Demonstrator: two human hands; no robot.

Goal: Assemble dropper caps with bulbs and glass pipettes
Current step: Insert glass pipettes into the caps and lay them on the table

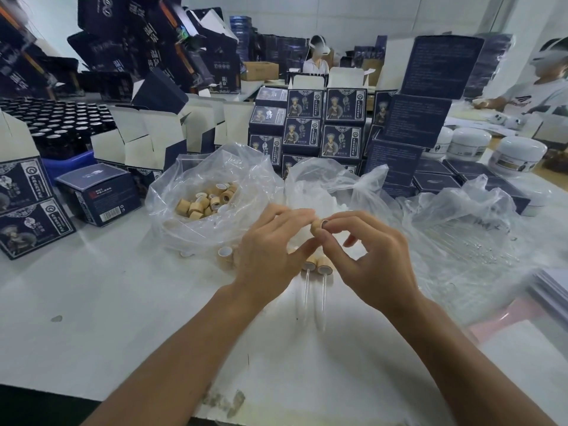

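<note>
A tan wood-look dropper cap (pixel 319 226) is held above the white table (pixel 123 302), its open end facing right. My left hand (pixel 270 256) and my right hand (pixel 365 256) both pinch it between thumb and fingertips. Below the hands lie two assembled droppers (pixel 322 272), caps at the far end and glass pipettes pointing toward me. A clear bag of loose tan caps (pixel 206 201) stands to the left. A second clear bag holding white bulbs (pixel 329 198) is behind the hands. A third bag of glass pipettes (pixel 479 241) lies at the right.
A loose cap (pixel 225 253) stands in front of the cap bag. Dark blue product boxes (pixel 322 124) are stacked behind the bags and at the left. White jars (pixel 519 155) stand at the far right. Two people sit at the back.
</note>
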